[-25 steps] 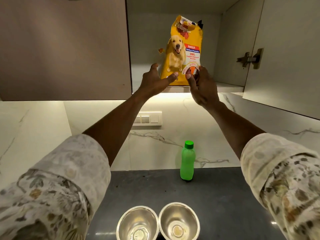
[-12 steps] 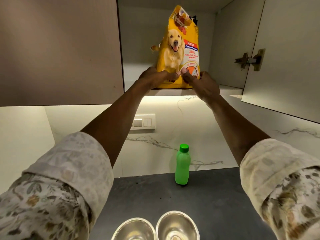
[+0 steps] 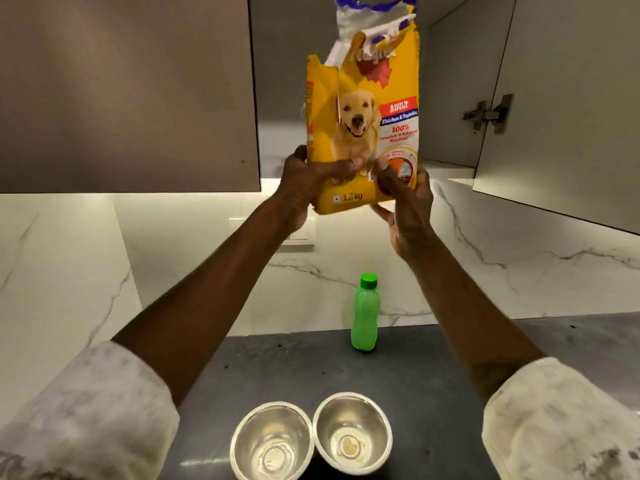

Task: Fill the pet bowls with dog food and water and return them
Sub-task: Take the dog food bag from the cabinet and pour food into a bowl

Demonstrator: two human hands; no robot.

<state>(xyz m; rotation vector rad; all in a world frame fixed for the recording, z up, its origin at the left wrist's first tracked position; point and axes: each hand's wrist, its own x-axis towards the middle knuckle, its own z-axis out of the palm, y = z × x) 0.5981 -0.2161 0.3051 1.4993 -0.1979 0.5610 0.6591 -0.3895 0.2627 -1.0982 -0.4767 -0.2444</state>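
A yellow dog food bag [image 3: 367,109] with a dog picture and a torn-open top hangs upright in front of the open upper cabinet. My left hand [image 3: 308,181] grips its lower left corner and my right hand [image 3: 405,199] grips its lower right corner from below. Two steel bowls stand side by side at the counter's front: the left bowl [image 3: 272,441] and the right bowl [image 3: 353,433], both holding nothing but a reflection. A green water bottle [image 3: 364,315] with its cap on stands upright at the back of the counter.
The dark grey counter [image 3: 433,358] runs under a white marble backsplash. The upper cabinet's right door [image 3: 571,109] hangs open toward me; the left door [image 3: 124,91] is closed. A white wall switch plate [image 3: 301,233] sits behind my left wrist.
Both hands have closed on the bag's bottom and pulled it off the cabinet shelf, toward me and slightly down. It now hangs free in front of the cabinet.
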